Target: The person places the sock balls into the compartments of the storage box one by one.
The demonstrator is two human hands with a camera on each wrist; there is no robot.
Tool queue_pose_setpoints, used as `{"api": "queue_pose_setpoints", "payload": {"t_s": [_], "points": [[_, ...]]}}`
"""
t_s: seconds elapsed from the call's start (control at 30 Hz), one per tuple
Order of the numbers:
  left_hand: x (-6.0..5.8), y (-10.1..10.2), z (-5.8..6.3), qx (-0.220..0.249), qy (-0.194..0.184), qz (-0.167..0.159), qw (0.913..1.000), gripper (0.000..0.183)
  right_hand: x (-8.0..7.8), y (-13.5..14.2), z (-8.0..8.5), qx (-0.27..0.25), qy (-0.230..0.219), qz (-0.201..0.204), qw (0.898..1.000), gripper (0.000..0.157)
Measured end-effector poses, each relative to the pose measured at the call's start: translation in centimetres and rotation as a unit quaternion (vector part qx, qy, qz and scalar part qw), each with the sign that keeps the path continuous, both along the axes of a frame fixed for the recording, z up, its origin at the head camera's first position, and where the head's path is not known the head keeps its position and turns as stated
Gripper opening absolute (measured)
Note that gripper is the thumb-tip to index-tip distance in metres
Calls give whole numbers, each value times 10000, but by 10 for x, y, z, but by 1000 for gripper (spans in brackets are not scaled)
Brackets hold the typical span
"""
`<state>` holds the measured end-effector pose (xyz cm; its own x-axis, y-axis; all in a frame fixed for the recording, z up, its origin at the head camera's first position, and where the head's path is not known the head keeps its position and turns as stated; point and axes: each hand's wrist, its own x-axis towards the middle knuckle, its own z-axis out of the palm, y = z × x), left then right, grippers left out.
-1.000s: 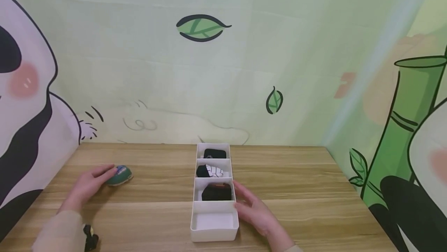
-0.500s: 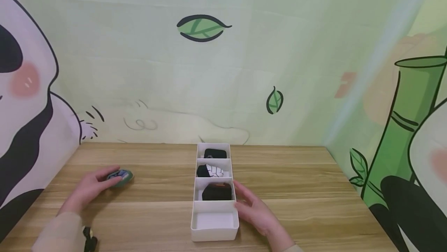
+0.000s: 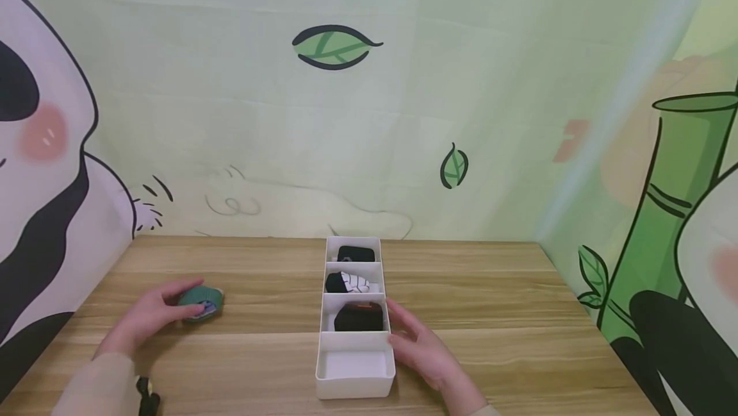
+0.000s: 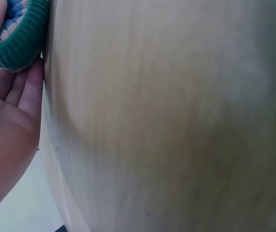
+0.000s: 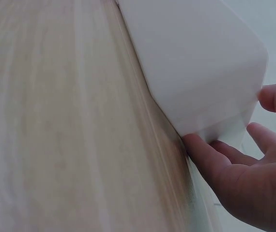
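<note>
My left hand holds a rolled-up sock bundle between thumb and fingers, at the left of the table. In the left wrist view the sock bundle shows green ribbed knit with a blue and pink patterned part, close over the tabletop. A long white divided box stands mid-table. Against its right side rest the fingertips and thumb of my right hand. The right wrist view has that hand with lightly bent fingers touching the outer wall of the white box.
Three box compartments hold folded cloth items: a black one at the back, a black-and-white one, and a black one. The front compartment is bare. A small dark object lies beside my left sleeve. A printed backdrop stands behind the table.
My left hand has turned the green sock bundle over, its patterned part shifting from the top towards the near side, and has tightened its hold. The right hand and the box have stayed put.
</note>
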<state>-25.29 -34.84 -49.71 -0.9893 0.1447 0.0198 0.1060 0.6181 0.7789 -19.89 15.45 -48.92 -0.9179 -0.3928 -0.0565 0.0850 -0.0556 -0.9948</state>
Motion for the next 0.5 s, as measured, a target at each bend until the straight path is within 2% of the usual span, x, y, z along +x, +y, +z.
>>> {"api": "queue_pose_setpoints", "payload": {"t_s": [0.17, 0.5], "points": [[1, 2, 0, 173, 8, 35, 9998, 67, 0, 0, -1, 4, 14, 13, 10000, 71], [1, 7, 1, 122, -20, 66, 9999, 67, 0, 1, -2, 12, 10, 3, 10000, 70]]}}
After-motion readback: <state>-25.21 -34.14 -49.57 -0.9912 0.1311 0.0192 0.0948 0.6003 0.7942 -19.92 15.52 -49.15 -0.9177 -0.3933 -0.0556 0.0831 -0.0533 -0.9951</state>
